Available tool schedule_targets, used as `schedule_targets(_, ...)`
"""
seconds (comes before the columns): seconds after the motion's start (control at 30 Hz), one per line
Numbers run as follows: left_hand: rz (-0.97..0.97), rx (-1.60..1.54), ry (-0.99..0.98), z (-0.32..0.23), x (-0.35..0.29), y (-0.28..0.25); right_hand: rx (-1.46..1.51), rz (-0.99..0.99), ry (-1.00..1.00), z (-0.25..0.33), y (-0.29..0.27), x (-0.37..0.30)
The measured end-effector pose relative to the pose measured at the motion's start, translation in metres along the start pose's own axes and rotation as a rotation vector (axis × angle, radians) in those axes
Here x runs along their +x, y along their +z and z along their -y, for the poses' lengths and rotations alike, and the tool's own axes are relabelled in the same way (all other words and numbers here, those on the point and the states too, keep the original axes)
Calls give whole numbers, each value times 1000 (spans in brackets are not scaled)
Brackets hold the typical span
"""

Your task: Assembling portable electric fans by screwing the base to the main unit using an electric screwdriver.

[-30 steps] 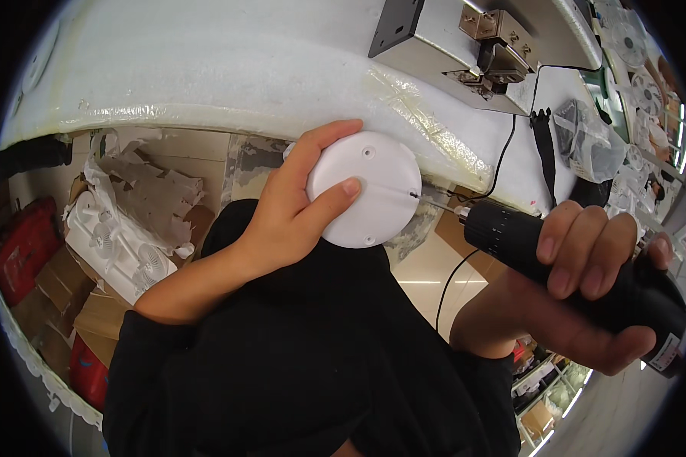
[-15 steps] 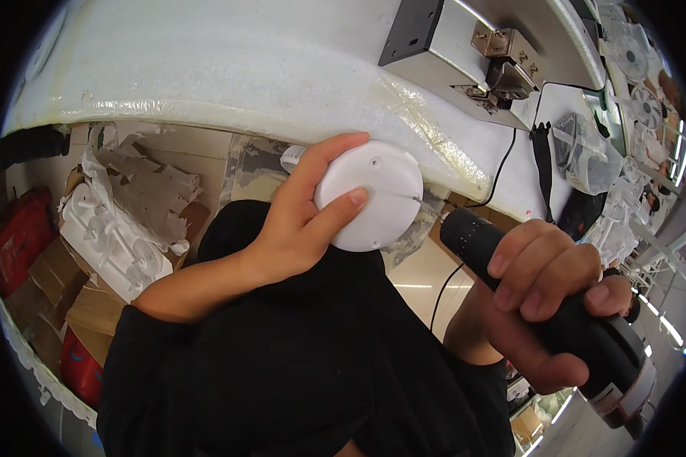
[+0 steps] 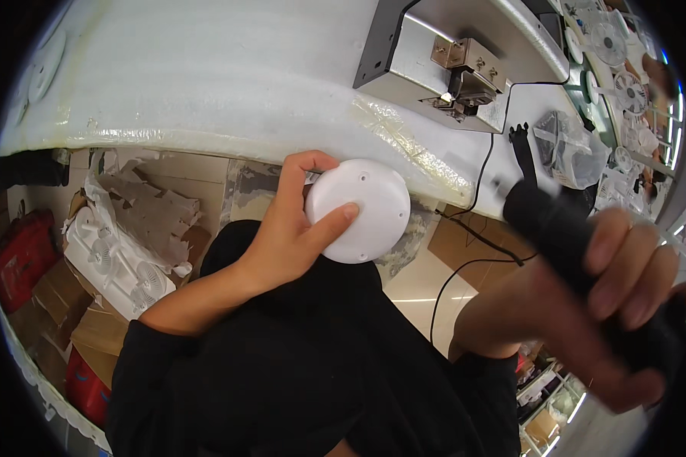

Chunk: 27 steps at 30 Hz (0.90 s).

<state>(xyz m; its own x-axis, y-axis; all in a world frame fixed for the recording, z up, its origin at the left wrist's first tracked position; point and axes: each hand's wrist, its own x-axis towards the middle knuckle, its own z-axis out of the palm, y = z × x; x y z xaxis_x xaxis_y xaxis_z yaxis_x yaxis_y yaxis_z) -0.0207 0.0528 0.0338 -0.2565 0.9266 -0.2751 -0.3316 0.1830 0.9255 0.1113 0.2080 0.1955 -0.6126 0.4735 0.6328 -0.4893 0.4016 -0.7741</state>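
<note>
My left hand point(image 3: 293, 217) grips a round white plastic base point(image 3: 377, 206) by its left side, thumb on the flat face and fingers around the rim. Several small screw holes show on that face. The base is held over my lap at the table's near edge. Off to the right, my right hand point(image 3: 633, 274) is wrapped round a black electric screwdriver point(image 3: 545, 221). Its front end points up and left, apart from the base. Motion blurs the tool's tip and part of that hand.
A metal machine point(image 3: 434, 76) stands on the plastic-covered table point(image 3: 229, 84). Dark cables point(image 3: 484, 240) hang near its edge. At the left, a carton point(image 3: 103, 259) holds small white fans, beside red containers point(image 3: 30, 259). A clear plastic bag point(image 3: 572, 148) lies at the right.
My right hand has pulled the electric screwdriver away from the white base, up and to the right. My left hand still holds the base, now slightly lower and left in view.
</note>
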Motion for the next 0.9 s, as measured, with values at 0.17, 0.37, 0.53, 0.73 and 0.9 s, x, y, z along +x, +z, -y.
schedule_targets(0.17, 15, 108, 37, 1, 2, -6, -42, -359, -155, -26, -6, 21)
schedule_targets(0.37, -68, 93, 174, 3, 0, -6, 50, -232, 49, -22, -12, 22)
schedule_targets(0.53, -21, 126, 150, 0, 5, -7, 81, -173, 88, -19, -1, -6)
schedule_targets(0.73, 0, 117, 86, -8, 8, -6, 84, -121, 127, -31, 10, -20)
schedule_targets(0.9, -17, 79, 72, -11, 7, -7, 71, -71, 177, -39, 13, -16)
